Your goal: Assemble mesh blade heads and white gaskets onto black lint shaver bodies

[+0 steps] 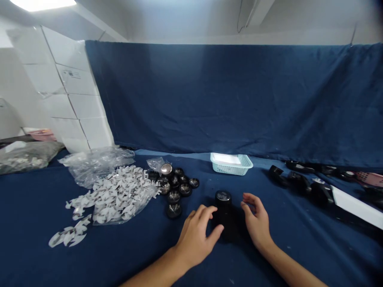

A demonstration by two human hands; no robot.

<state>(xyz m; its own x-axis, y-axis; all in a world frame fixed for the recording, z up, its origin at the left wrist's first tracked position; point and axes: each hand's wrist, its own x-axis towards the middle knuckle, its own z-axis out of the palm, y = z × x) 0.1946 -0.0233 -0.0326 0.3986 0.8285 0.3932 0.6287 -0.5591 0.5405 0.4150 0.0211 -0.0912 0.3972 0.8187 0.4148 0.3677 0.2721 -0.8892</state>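
An upright black cylinder (223, 209) stands on the cloth-covered counter (284, 255) between both hands, long axis vertical, the left hand (194, 239) nearer with its open fingers (206, 213) at the cylinder's side, ungripping, the right hand (256, 223) open just beside it.

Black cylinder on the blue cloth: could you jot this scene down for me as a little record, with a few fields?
Main item: black cylinder, upright, shiny top, on blue cloth
Left hand: fingers against the cylinder's left side
Right hand: open, close beside its right side
Left of the hands: round black cups, clustered
Further left: pale leaf-shaped pieces, heaped, beside a clear plastic bag
Behind: pale teal basket
Right: black parts
Backdrop: blue curtain
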